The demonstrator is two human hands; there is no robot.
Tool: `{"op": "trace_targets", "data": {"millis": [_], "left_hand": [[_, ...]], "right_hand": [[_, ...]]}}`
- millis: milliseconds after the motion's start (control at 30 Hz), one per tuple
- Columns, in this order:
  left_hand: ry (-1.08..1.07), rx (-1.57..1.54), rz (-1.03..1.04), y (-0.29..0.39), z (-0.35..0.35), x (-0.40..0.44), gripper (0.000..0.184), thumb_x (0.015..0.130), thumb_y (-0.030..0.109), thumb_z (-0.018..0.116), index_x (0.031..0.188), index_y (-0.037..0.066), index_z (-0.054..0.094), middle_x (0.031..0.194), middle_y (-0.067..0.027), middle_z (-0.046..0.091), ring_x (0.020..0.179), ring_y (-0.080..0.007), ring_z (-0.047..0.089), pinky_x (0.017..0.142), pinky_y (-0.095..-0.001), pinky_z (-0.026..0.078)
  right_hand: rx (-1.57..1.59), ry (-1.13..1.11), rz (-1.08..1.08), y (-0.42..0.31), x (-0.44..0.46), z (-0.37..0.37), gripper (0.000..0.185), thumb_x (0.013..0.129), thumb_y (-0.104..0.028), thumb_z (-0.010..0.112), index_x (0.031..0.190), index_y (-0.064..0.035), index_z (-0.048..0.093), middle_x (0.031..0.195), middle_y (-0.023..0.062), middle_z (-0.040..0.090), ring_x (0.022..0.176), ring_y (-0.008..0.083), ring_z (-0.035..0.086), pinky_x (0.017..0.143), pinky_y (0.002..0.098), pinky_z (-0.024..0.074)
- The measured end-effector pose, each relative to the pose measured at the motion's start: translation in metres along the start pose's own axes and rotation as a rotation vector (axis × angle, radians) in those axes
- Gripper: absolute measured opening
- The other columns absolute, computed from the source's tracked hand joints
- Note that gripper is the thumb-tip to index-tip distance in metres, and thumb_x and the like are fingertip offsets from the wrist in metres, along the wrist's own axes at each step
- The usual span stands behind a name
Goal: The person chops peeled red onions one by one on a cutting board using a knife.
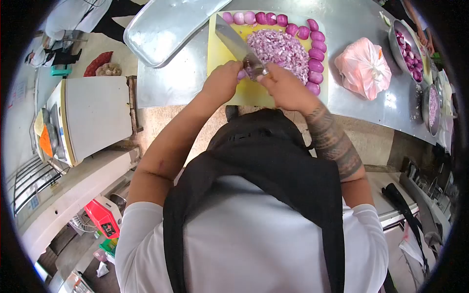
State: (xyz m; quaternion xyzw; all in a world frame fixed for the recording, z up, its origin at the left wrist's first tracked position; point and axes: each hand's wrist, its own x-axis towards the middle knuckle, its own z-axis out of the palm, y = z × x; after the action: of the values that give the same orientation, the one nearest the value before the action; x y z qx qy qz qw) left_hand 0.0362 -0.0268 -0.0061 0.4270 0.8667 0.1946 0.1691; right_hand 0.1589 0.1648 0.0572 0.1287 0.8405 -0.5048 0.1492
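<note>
The right hand [276, 82] is closed around the handle end of a broad knife [233, 39], whose blade slants toward the far left over the cutting board [250, 93]. The left hand [228, 78] is mostly closed, its fingers curled on a small purple onion piece [241, 74], just beside the blade. The 2 hands are close together above the near part of the board, which lies on a metal tabletop [362, 22].

Beyond the hands, a heap of chopped onion [276, 49] sits on the board. Peeled onions [316, 54] line its far side and right side, bordering the heap on 2 sides; those at the far left end are paler. To the left of the board is a shallow metal tray [173, 29]. To the right, a tied pinkish plastic bag [364, 68] rests on the tabletop, apart from the board. Farther right stand 2 metal bowls: the far bowl [396, 54] has purple onions in it, and the near bowl [428, 124] holds chopped pieces. A co-worker's hand [427, 41] is beside the far bowl, at the edge of view, its grip too small to tell.
</note>
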Motion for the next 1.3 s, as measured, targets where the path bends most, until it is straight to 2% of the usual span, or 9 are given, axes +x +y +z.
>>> {"op": "trace_targets", "data": {"millis": [167, 267, 333, 500, 733, 867, 1000, 1100, 1300], "left_hand": [[0.012, -0.014, 0.033, -0.010, 0.007, -0.001, 0.023, 0.096, 0.016, 0.068, 0.114, 0.003, 0.062, 0.110, -0.0217, 0.068, 0.103, -0.0436, 0.066, 0.088, -0.0532, 0.052], [0.030, -0.027, 0.030, -0.012, 0.004, -0.003, 0.024, 0.096, 0.017, 0.068, 0.114, 0.002, 0.062, 0.109, -0.0223, 0.068, 0.103, -0.0437, 0.066, 0.088, -0.0538, 0.052], [0.034, -0.046, 0.026, -0.013, 0.002, 0.001, 0.024, 0.096, 0.018, 0.068, 0.114, 0.002, 0.062, 0.109, -0.0226, 0.069, 0.103, -0.0439, 0.067, 0.088, -0.0542, 0.052], [0.030, -0.073, 0.043, -0.015, 0.001, -0.001, 0.024, 0.091, 0.011, 0.068, 0.112, 0.002, 0.061, 0.106, -0.0215, 0.069, 0.099, -0.0442, 0.066, 0.086, -0.0540, 0.052], [-0.017, -0.115, -0.005, -0.015, -0.006, -0.005, 0.022, 0.092, 0.016, 0.070, 0.108, 0.002, 0.063, 0.102, -0.0214, 0.070, 0.100, -0.0429, 0.068, 0.085, -0.0531, 0.053], [-0.002, -0.115, 0.025, -0.018, -0.003, -0.003, 0.022, 0.092, 0.017, 0.071, 0.105, 0.002, 0.064, 0.102, -0.0209, 0.071, 0.100, -0.0423, 0.068, 0.086, -0.0529, 0.053], [-0.046, -0.115, 0.021, -0.020, -0.007, -0.004, 0.024, 0.090, 0.017, 0.072, 0.105, 0.001, 0.063, 0.102, -0.0205, 0.070, 0.101, -0.0417, 0.067, 0.087, -0.0527, 0.052], [0.013, -0.084, 0.081, -0.029, 0.006, 0.000, 0.026, 0.093, 0.022, 0.071, 0.110, 0.003, 0.064, 0.101, -0.0197, 0.071, 0.098, -0.0404, 0.069, 0.086, -0.0514, 0.054], [0.077, 0.077, 0.238, -0.022, 0.008, 0.003, 0.028, 0.088, 0.017, 0.073, 0.111, 0.004, 0.063, 0.109, -0.0193, 0.065, 0.102, -0.0402, 0.064, 0.087, -0.0500, 0.053]], "right_hand": [[-0.099, 0.148, -0.063, 0.029, 0.007, 0.049, 0.032, 0.104, -0.026, 0.057, 0.111, 0.0048, 0.054, 0.099, 0.0311, 0.067, 0.095, 0.0502, 0.067, 0.082, 0.0564, 0.0504], [-0.056, 0.064, -0.009, -0.003, -0.004, 0.020, 0.030, 0.104, -0.025, 0.056, 0.112, 0.0038, 0.053, 0.100, 0.0331, 0.067, 0.095, 0.0515, 0.067, 0.083, 0.0578, 0.0502], [-0.163, 0.199, -0.117, 0.010, 0.001, 0.043, 0.029, 0.104, -0.024, 0.055, 0.113, 0.0038, 0.053, 0.099, 0.0325, 0.067, 0.096, 0.0512, 0.066, 0.084, 0.0575, 0.0499], [-0.158, 0.161, -0.084, 0.008, 0.000, 0.055, 0.030, 0.104, -0.024, 0.055, 0.115, 0.0041, 0.053, 0.097, 0.0315, 0.066, 0.096, 0.0508, 0.064, 0.083, 0.0565, 0.0487], [-0.119, 0.107, -0.015, -0.036, -0.015, 0.031, 0.029, 0.102, -0.023, 0.056, 0.110, 0.0051, 0.052, 0.097, 0.0326, 0.067, 0.095, 0.0525, 0.065, 0.085, 0.0579, 0.0498], [-0.164, 0.270, -0.094, 0.020, 0.002, 0.084, 0.029, 0.102, -0.023, 0.057, 0.109, 0.0047, 0.053, 0.097, 0.0309, 0.067, 0.095, 0.0511, 0.066, 0.083, 0.0580, 0.0496], [-0.100, 0.125, -0.019, -0.035, -0.023, 0.039, 0.030, 0.103, -0.022, 0.056, 0.112, 0.0058, 0.051, 0.095, 0.0327, 0.066, 0.095, 0.0515, 0.065, 0.083, 0.0578, 0.0492], [-0.035, 0.224, 0.030, -0.002, -0.014, 0.081, 0.031, 0.103, -0.022, 0.056, 0.114, 0.0066, 0.052, 0.096, 0.0310, 0.067, 0.094, 0.0508, 0.066, 0.082, 0.0568, 0.0497], [-0.043, 0.322, -0.018, 0.003, -0.029, 0.042, 0.035, 0.100, -0.021, 0.062, 0.123, 0.0047, 0.057, 0.091, 0.0277, 0.067, 0.086, 0.0449, 0.066, 0.076, 0.0514, 0.0505]]}}
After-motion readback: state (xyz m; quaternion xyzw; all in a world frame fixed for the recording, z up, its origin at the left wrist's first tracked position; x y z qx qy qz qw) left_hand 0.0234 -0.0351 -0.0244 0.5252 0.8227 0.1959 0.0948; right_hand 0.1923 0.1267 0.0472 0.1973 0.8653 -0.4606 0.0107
